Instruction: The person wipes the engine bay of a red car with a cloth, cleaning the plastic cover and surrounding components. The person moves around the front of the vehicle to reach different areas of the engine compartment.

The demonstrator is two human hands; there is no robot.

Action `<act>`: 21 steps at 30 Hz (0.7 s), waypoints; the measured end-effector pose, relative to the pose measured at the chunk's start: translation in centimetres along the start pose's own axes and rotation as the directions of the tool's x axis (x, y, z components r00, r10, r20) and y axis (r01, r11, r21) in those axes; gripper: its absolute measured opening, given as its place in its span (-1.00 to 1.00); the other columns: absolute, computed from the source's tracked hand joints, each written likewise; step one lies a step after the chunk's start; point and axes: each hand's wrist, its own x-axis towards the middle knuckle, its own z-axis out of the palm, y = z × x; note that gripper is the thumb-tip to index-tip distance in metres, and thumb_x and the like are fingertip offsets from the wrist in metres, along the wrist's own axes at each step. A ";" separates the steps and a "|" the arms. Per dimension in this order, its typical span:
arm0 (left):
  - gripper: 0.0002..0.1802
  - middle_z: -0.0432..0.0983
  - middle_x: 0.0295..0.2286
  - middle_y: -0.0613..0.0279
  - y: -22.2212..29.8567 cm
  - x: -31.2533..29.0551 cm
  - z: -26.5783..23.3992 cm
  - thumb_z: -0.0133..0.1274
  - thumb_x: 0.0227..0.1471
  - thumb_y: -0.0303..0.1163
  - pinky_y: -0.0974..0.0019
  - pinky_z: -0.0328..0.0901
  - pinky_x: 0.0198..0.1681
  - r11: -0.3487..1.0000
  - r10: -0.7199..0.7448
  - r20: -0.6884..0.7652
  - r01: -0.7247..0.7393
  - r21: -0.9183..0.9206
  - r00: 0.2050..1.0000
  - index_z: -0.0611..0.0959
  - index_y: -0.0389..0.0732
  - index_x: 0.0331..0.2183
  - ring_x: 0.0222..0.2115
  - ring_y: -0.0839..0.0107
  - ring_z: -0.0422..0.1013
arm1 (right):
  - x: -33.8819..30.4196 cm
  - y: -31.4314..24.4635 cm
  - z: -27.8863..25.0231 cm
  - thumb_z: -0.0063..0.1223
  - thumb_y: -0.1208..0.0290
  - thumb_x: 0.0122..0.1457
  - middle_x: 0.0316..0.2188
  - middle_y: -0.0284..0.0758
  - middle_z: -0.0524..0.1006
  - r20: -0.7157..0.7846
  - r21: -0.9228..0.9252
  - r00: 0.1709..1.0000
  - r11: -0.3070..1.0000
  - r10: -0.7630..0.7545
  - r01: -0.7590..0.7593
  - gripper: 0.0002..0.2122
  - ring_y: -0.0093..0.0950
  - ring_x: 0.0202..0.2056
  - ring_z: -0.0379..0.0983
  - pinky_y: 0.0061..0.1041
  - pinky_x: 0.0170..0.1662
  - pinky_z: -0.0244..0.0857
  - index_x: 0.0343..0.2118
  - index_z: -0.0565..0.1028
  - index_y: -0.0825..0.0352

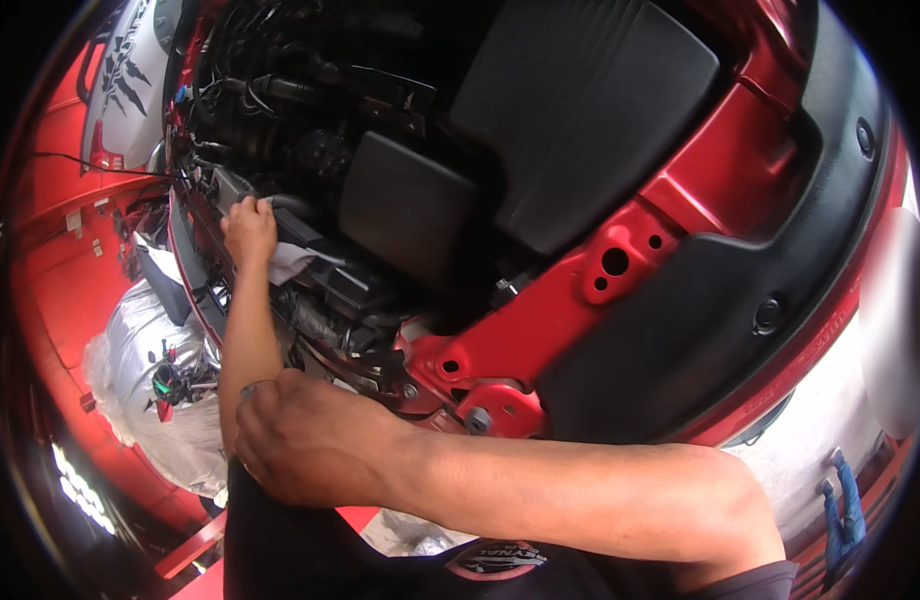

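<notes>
My left hand (250, 232) reaches into the engine bay of a red vehicle, its fingers curled down over a dark part along the near side. What they grip, if anything, is hidden. A pale cloth (292, 262) lies beside that wrist, on the black parts. My right hand (315, 435) is closed in a fist in front of my body, crossing over my left forearm. A small grey edge (248, 391) shows by its thumb and forefinger, too little to name. Near this hand is the red front frame (490, 345) with a bolt (477, 420).
A large black cover (580, 110) and a smaller black box (408, 205) fill the engine bay. Black trim (670, 330) runs along the right. At left are plastic wrapping (130, 370), a wire bundle (172, 380) and a white vehicle (135, 80). Blue-clad legs (843, 505) show lower right.
</notes>
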 end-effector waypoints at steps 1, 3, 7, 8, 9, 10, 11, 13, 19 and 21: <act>-0.71 0.58 -0.23 -0.03 1.2 -1.7 -1.0 0.06 0.14 -0.19 -0.04 0.30 0.01 0.998 0.038 -0.155 -0.031 0.049 0.987 0.69 -0.21 -0.30 -0.12 -0.06 0.44 | 0.1 -0.4 0.1 0.06 0.35 0.09 -0.43 -0.34 0.51 -0.005 0.010 1.000 1.000 -0.007 0.007 -0.85 -0.42 -0.36 0.45 -0.47 -0.33 0.28 -0.41 0.60 0.29; -0.81 0.53 -0.26 0.05 1.4 -4.8 -2.2 0.13 0.10 -0.27 -0.03 0.28 0.01 0.987 0.119 -0.142 -0.133 -0.090 0.983 0.66 -0.19 -0.33 -0.13 0.00 0.40 | 0.2 -0.6 0.3 0.06 0.35 0.08 -0.40 -0.31 0.53 -0.001 0.070 1.000 0.997 -0.019 0.019 -0.84 -0.41 -0.34 0.46 -0.47 -0.30 0.31 -0.39 0.60 0.30; -0.85 0.54 -0.24 0.13 2.4 -2.1 -4.4 0.21 0.02 -0.38 -0.03 0.28 -0.02 0.936 0.311 -0.144 -0.329 -0.126 0.939 0.65 -0.20 -0.33 -0.10 0.06 0.39 | 0.3 -0.2 0.1 0.06 0.35 0.06 -0.38 -0.29 0.55 -0.035 0.148 0.999 0.989 0.000 0.005 -0.82 -0.38 -0.31 0.48 -0.45 -0.27 0.36 -0.38 0.61 0.32; -0.83 0.58 -0.22 0.19 2.8 -0.9 -4.8 0.19 0.03 -0.31 -0.04 0.29 -0.01 0.917 0.385 -0.124 -0.394 -0.059 0.915 0.70 -0.17 -0.32 -0.02 0.11 0.38 | 0.3 -0.1 0.2 0.06 0.35 0.06 -0.38 -0.29 0.55 -0.058 0.156 0.998 0.988 0.007 0.003 -0.82 -0.37 -0.31 0.49 -0.44 -0.27 0.37 -0.38 0.61 0.32; -0.82 0.59 -0.22 0.20 3.1 0.2 -4.5 0.19 0.03 -0.29 -0.05 0.30 0.00 0.923 0.382 0.036 -0.383 0.019 0.923 0.71 -0.15 -0.32 0.00 0.12 0.37 | 0.5 0.0 0.4 0.06 0.35 0.05 -0.39 -0.28 0.55 -0.095 0.159 0.995 0.987 0.016 -0.001 -0.82 -0.36 -0.31 0.49 -0.44 -0.27 0.37 -0.38 0.61 0.33; -0.81 0.60 -0.23 0.21 3.8 0.9 -4.0 0.18 0.03 -0.27 -0.06 0.30 0.00 0.918 0.362 0.200 -0.386 0.094 0.910 0.73 -0.14 -0.32 0.02 0.14 0.37 | 0.7 0.1 0.3 0.07 0.35 0.04 -0.39 -0.28 0.54 -0.129 0.163 0.991 0.987 0.032 -0.011 -0.82 -0.35 -0.31 0.49 -0.43 -0.28 0.37 -0.39 0.60 0.34; -0.80 0.62 -0.24 0.22 4.1 1.2 -3.8 0.18 0.04 -0.24 -0.07 0.30 0.01 0.902 0.321 0.358 -0.398 0.167 0.877 0.74 -0.12 -0.32 0.04 0.15 0.36 | 0.9 0.0 0.1 0.07 0.36 0.03 -0.40 -0.27 0.54 -0.163 0.169 0.985 0.985 0.047 -0.019 -0.82 -0.35 -0.31 0.49 -0.42 -0.28 0.37 -0.40 0.59 0.35; -0.77 0.64 -0.29 0.24 5.6 1.4 -3.6 0.15 0.00 -0.23 -0.06 0.31 0.01 0.898 0.249 0.400 -0.365 0.246 0.882 0.76 -0.12 -0.33 0.01 0.19 0.41 | 1.5 0.4 -0.3 0.08 0.36 0.01 -0.42 -0.26 0.53 -0.180 0.186 0.982 0.982 0.061 -0.027 -0.82 -0.34 -0.32 0.49 -0.40 -0.28 0.38 -0.41 0.58 0.37; -0.79 0.63 -0.36 0.20 12.8 -7.3 -6.0 0.11 -0.10 -0.29 -0.02 0.25 -0.07 0.843 0.485 0.219 -0.519 0.143 0.847 0.75 -0.18 -0.49 -0.19 0.19 0.46 | 2.0 1.1 -1.5 0.08 0.37 -0.01 -0.46 -0.26 0.51 -0.249 0.258 0.964 0.966 0.095 -0.029 -0.83 -0.31 -0.35 0.50 -0.35 -0.29 0.40 -0.45 0.56 0.39; -0.86 0.61 -0.41 0.19 12.4 -10.9 -5.9 0.11 -0.16 -0.38 -0.01 0.25 -0.07 0.880 0.460 0.128 -0.433 -0.193 0.878 0.71 -0.21 -0.53 -0.21 0.15 0.46 | 2.6 0.6 -1.8 0.08 0.38 0.00 -0.46 -0.26 0.52 -0.252 0.290 0.963 0.957 0.097 -0.020 -0.83 -0.31 -0.35 0.50 -0.34 -0.29 0.40 -0.45 0.56 0.39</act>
